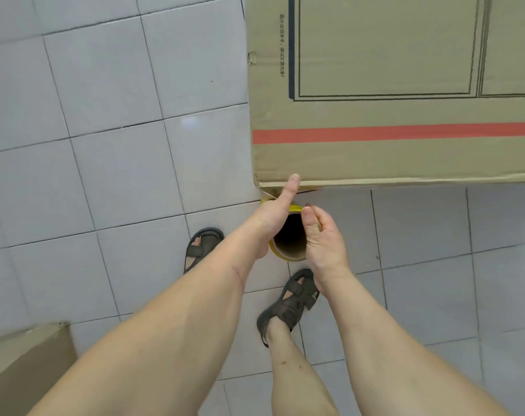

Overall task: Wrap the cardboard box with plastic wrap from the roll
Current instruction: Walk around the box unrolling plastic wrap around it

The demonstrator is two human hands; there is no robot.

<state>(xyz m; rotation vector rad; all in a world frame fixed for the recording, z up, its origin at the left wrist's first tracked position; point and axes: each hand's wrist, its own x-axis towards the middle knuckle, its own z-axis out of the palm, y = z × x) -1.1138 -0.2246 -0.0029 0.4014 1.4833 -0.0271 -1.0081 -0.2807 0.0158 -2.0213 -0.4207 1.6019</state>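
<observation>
A large cardboard box with a red stripe and black printed lines fills the upper right. Below its near left corner I hold a roll of wrap upright, seen down its dark cardboard core with a yellow rim. My left hand grips the roll from the left, thumb raised and touching the box's lower edge. My right hand curls round the roll from the right, thumb at its top rim. A thin strip of film runs from the roll to the box corner.
The floor is pale grey tile. My two sandalled feet stand just under the roll. A second cardboard box sits at the lower left corner.
</observation>
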